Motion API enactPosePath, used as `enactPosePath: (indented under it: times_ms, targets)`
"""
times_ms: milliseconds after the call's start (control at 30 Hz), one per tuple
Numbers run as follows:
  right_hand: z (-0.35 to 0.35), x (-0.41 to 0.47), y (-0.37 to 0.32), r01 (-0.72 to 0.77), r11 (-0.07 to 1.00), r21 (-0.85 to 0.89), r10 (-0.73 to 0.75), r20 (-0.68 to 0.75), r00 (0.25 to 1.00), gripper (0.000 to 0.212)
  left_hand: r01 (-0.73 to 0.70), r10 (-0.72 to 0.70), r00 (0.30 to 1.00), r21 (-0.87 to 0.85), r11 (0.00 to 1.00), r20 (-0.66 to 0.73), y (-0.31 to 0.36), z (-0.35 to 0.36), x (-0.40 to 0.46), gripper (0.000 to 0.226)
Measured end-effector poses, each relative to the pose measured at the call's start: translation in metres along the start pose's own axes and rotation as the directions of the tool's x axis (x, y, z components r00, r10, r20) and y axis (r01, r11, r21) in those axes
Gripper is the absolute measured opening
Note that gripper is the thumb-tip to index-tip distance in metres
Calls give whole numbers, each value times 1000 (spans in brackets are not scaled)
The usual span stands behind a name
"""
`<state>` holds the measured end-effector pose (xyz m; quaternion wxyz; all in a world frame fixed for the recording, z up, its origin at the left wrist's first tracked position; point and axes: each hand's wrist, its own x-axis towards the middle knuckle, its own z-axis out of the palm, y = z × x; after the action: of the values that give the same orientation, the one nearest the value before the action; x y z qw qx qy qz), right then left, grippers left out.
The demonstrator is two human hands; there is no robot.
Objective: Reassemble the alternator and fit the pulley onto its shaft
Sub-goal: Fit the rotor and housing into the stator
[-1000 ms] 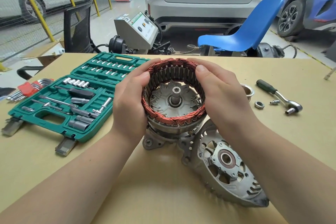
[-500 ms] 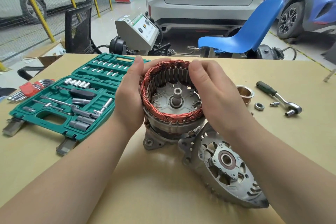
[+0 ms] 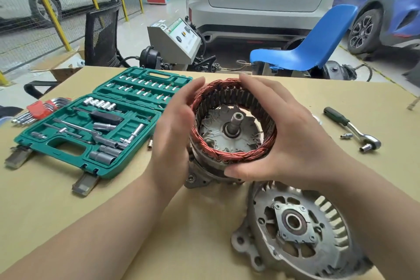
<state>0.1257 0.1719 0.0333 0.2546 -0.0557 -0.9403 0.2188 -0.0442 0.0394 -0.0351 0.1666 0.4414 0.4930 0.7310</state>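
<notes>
Right hand: we see our right hand (image 3: 293,141) curled round the right side of the stator (image 3: 234,120), thumb under its near rim and fingers over the far rim, gripping it.
Left hand: our left hand (image 3: 176,127) is blurred, fingers straight and slightly spread beside the stator's left side; we cannot tell whether it touches.
Stator: the copper-wound ring sits around the rotor (image 3: 229,130), whose shaft (image 3: 235,121) stands upright in the middle, on the rear housing (image 3: 200,175) on the table (image 3: 204,223).
Front housing: the other half (image 3: 295,232) lies just beside, nearer us and to the right, bearing plate facing up.
Right of the work: a ratchet (image 3: 351,128) and a small fitting (image 3: 346,136).
Left of the work: an open green socket case (image 3: 97,125), hex keys (image 3: 38,109) past it.
</notes>
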Motion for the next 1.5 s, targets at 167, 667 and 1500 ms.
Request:
enactPosePath:
  times_ms: [167,667,1500]
  targets:
    - [2,0,10,7,987,159,4,-71,997,129,-111,48,979,314,943,201,-9,-11,-6,148]
    - [6,-1,13,23,941,337,10,-96,995,123,-311,219,944,448,838,246,1,-15,6,137]
    - [-52,-96,45,-664,721,-200,688,327,648,14,-260,204,963,418,871,174,-22,-23,-3,141]
